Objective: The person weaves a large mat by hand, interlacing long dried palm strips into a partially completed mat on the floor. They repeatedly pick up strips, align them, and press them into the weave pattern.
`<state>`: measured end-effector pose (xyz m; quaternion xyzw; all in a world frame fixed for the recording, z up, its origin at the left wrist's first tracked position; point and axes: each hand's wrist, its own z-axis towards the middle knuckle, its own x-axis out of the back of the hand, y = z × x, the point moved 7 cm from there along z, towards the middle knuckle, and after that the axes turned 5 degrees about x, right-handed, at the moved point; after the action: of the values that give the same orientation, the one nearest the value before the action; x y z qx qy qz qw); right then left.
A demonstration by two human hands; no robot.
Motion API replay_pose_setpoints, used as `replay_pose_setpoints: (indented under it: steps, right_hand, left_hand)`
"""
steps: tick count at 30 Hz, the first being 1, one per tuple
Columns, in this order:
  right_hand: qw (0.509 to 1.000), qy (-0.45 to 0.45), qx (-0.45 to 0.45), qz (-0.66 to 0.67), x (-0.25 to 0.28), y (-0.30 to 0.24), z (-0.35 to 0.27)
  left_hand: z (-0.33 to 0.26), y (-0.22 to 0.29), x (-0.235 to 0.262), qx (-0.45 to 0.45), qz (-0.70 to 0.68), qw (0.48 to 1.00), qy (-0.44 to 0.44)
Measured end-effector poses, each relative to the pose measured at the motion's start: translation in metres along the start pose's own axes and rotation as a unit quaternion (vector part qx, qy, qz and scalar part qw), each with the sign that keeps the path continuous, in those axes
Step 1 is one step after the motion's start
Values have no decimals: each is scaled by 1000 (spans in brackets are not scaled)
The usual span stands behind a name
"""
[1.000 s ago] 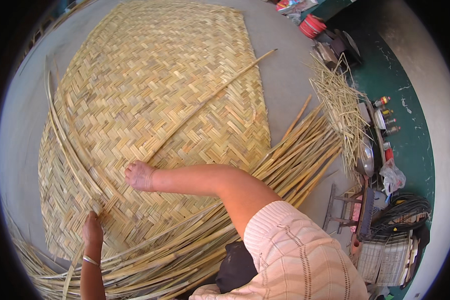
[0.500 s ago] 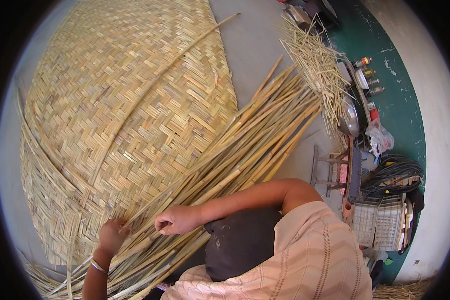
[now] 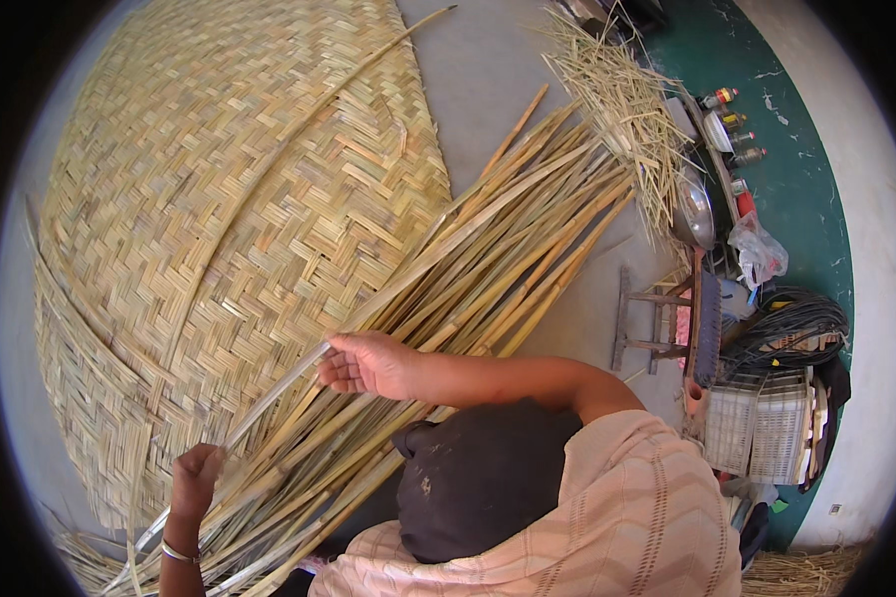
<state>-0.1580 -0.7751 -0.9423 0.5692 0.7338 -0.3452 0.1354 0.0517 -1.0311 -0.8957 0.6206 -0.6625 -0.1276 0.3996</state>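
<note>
A pale, flat reed strip (image 3: 274,398) runs slantwise between my hands, over a loose bundle of split reeds (image 3: 468,284). My right hand (image 3: 373,365) pinches it between thumb and forefinger, with the other fingers curled below. Lower down on the left, my left hand (image 3: 197,476), with a bangle at its wrist, closes on the same strip. Beyond and left of the hands spreads a large herringbone-woven mat (image 3: 269,199). One long single reed (image 3: 234,214) lies across it, and several loose strips (image 3: 80,298) rest at its left side.
Short straw pieces (image 3: 617,109) are heaped at the far right. Near them stand a metal bowl (image 3: 695,211), a small wooden stool (image 3: 657,318), bottles (image 3: 737,137), a clear plastic bag (image 3: 760,251), a coil of black cable (image 3: 791,328) and a pale slatted crate (image 3: 757,428) along a green-painted wall (image 3: 801,219).
My right hand has risen up and slightly right, now gripping the strip. My left hand has moved down and left. The strip now stretches between them, and the view has shifted slightly.
</note>
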Motion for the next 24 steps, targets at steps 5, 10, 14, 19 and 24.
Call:
replay_pose_setpoints:
  steps: [5,10,14,19,24]
  right_hand:
    - [997,61,43,1,25,-22,5]
    - [980,101,168,-34,20,-58,0]
    - [940,101,295,-140,-11,-84,-8]
    - [837,4,455,-303,-74,-104,-15]
    - [678,-42,528,-509,-133,-91,-20]
  left_hand:
    - [-7,22,3,-138,160,973,95]
    - [-8,14,12,-79,112,987,88]
    - [-6,2,15,3,43,998,43]
    - [-11,51,30,-120,108,982,103]
    - [-17,152,43,-178,14,978,110]
